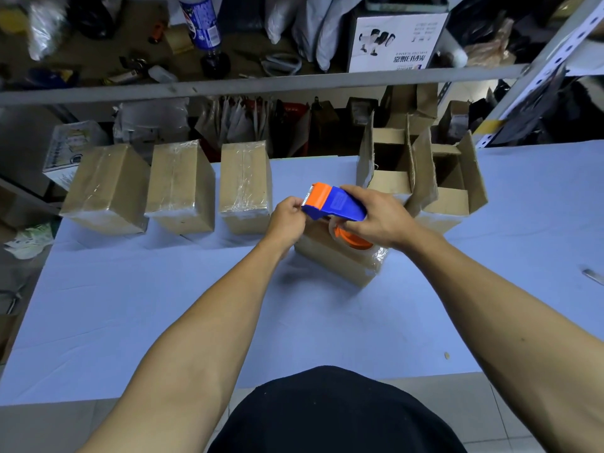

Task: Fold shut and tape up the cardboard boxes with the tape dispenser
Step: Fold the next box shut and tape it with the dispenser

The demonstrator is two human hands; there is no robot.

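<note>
My right hand (376,215) grips the blue and orange tape dispenser (333,202) above a small taped cardboard box (340,261) in the middle of the table. My left hand (289,217) pinches at the dispenser's toothed front end, where the tape comes out. Three closed, taped boxes stand in a row at the far left: one (104,188), a second (179,186), a third (245,184). Two boxes with their flaps standing open sit at the far right, one (389,165) beside the other (447,184).
The table (163,305) wears a light blue cloth. A small metal object (593,276) lies at its right edge. Behind the table, metal shelving (261,83) holds bags, a bottle (202,24) and a white printed carton (397,42).
</note>
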